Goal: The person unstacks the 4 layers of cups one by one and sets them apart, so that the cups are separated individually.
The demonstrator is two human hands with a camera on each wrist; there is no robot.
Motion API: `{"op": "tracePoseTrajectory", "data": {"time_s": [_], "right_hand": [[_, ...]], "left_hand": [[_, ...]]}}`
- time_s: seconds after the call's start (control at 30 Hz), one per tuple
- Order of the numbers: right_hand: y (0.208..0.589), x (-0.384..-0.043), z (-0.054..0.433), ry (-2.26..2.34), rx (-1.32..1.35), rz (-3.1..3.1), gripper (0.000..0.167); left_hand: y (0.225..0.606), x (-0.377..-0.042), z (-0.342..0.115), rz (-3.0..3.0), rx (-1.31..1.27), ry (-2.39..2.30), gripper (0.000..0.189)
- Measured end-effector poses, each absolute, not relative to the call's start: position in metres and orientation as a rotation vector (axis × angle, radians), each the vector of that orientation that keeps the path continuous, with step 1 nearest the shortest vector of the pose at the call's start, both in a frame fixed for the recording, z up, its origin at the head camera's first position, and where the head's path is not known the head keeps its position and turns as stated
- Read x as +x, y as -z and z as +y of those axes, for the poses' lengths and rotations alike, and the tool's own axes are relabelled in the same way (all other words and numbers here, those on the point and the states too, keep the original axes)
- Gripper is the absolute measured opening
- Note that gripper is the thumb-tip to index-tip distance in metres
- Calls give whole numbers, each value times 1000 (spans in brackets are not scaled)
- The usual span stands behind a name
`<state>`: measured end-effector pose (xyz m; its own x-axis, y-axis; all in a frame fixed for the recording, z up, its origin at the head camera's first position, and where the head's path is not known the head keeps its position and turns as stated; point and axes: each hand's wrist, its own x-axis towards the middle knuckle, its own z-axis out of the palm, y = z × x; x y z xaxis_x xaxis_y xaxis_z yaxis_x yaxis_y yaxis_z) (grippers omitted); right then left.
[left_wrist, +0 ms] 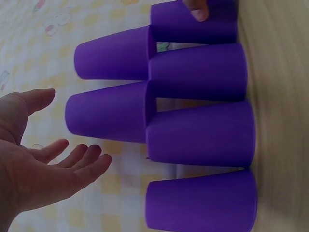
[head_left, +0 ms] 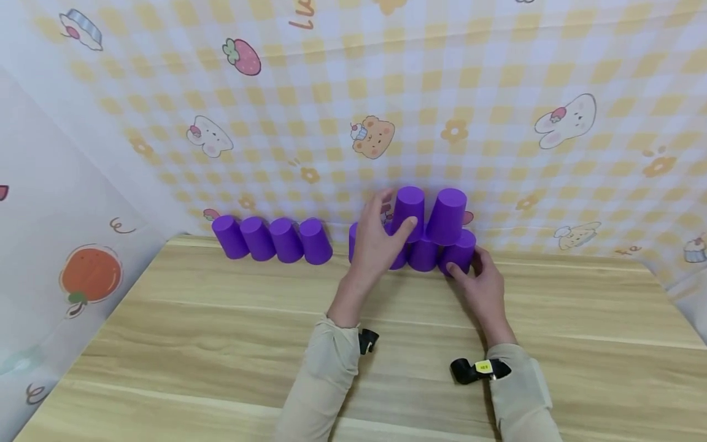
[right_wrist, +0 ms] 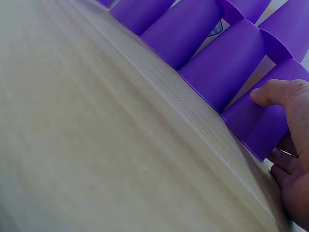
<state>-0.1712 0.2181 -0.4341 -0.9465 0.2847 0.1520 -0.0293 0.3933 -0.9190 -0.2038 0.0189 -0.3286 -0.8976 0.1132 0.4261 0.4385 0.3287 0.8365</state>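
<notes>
Upside-down purple cups form a two-level stack against the back. Its bottom row holds several cups, among them a middle one [head_left: 423, 255] and the leftmost one [left_wrist: 203, 200], which has none on top. Above them sit an upper left cup [head_left: 410, 205] and an upper right cup [head_left: 448, 215], each bridging two cups below. My left hand [head_left: 374, 242] is beside the upper left cup, fingers spread and apart from it in the left wrist view. At the right end, my right hand [head_left: 486, 288] grips the bottom right cup [right_wrist: 263, 118], thumb in front and fingers behind.
Left of the stack, several more upside-down purple cups [head_left: 286, 239] stand in a row on the wooden table [head_left: 221, 344]. A yellow checked cloth [head_left: 326, 110] with cartoon prints hangs right behind the cups. A white wall [head_left: 50, 184] borders the table's left side.
</notes>
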Motion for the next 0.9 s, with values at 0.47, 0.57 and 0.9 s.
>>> {"op": "tracePoseTrajectory", "data": {"time_s": [0.47,0.57,0.9], "right_hand": [[436,-171,218,-1572,-218,-2368,64],[435,-171,219,-1567,-215,-2365,64],[437,-173,220,-1554,-205,-2356,62]], "left_hand": [[338,-214,23,-2370,-534,1484,61],[340,-218,24,-2373,-554,1489,60],[346,-224,26,-2338,-536,1546,50]]}}
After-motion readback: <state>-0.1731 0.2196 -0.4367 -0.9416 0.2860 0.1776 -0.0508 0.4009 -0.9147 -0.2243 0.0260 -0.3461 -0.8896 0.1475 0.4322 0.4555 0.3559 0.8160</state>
